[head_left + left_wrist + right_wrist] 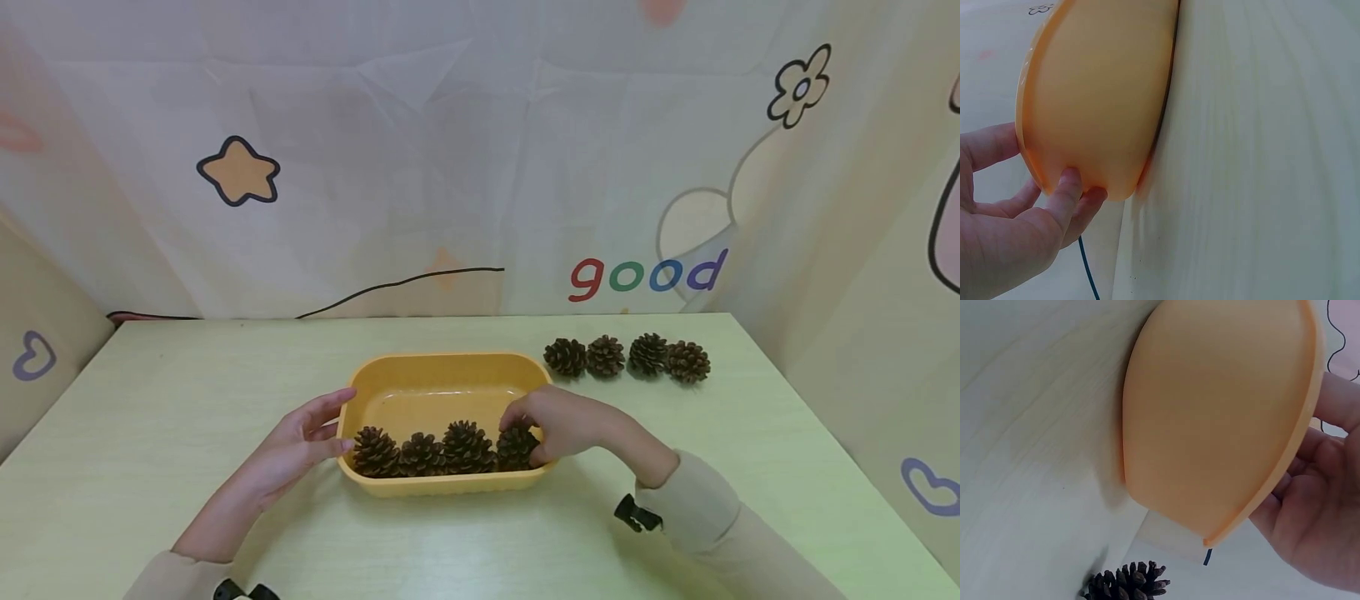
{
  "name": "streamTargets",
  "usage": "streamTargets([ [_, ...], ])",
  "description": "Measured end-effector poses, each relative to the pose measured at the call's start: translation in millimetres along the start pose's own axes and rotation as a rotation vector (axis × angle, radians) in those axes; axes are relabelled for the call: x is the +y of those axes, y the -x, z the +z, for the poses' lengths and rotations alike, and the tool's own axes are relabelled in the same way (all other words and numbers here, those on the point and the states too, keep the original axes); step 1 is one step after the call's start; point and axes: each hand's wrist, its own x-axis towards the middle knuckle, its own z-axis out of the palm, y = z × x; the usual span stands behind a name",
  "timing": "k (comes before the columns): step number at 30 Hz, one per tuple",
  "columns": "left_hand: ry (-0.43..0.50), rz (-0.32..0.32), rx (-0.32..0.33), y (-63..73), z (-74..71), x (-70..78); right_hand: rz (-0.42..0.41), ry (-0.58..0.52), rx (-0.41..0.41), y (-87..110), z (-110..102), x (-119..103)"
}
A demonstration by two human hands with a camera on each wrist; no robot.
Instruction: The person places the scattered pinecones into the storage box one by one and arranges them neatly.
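Observation:
A yellow plastic basin (442, 483) stands on the table with a row of several brown pine cones along its near side, among them a large pine cone (467, 447). My right hand (566, 421) reaches over the basin's right rim and holds the rightmost pine cone (516, 447) between thumb and fingers. Its fingertips and that cone are hidden behind the basin wall in the right wrist view. At the left end, my left hand (296, 442) rests against the basin from outside. In the left wrist view its thumb and fingers touch the end wall (1091, 144).
Several more pine cones, one of them the outermost pine cone (687, 362), lie in a row on the table (187, 392) at the back right, beyond the basin. A printed curtain (450, 167) hangs behind the table's far edge.

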Motion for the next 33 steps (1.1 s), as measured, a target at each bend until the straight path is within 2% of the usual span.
streamTargets([
  [11, -0.009, 0.008, -0.011, -0.3, -0.1, -0.7, 0.049, 0.021, -0.022, 0.9, -4.8, -6.5],
  [14, -0.009, 0.008, -0.01, -0.3, -0.2, -0.8, 0.061, -0.02, 0.005, 5.6, -7.0, -5.7],
  [18, -0.009, 0.007, -0.006, -0.1, -0.8, -1.4, 0.051, -0.078, 0.082, 14.7, -10.5, 0.8],
  [23, -0.009, 0.006, -0.005, -0.6, -1.8, -3.4, 0.031, -0.213, 0.199, 28.0, -13.9, 17.9],
  [28, -0.007, 0.005, -0.003, -0.7, -1.5, -3.1, 0.05, -0.421, 0.253, 41.3, -15.7, 36.2],
  [33, -0.009, 0.001, -0.003, -0.2, -1.1, -2.2, 0.069, -0.528, 0.323, 55.2, -15.1, 53.3],
])
